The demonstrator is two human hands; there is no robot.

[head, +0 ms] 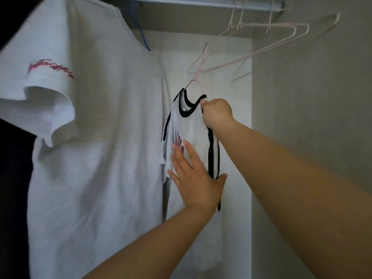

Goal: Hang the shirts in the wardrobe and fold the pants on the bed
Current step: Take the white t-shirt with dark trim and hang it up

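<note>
Black-trimmed shirt: right hand fingers clamp its collar, left hand fingers flat on it; one white shirt beside, perhaps three empty hangers.

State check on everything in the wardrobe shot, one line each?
small shirt: on the pink hanger, not yet hung.
pink hanger: hook off the rail.
right hand: grips small shirt's shoulder.
left hand: flat on small shirt.
large T-shirt: hanging on blue hanger.
empty hangers: on rail.
</note>
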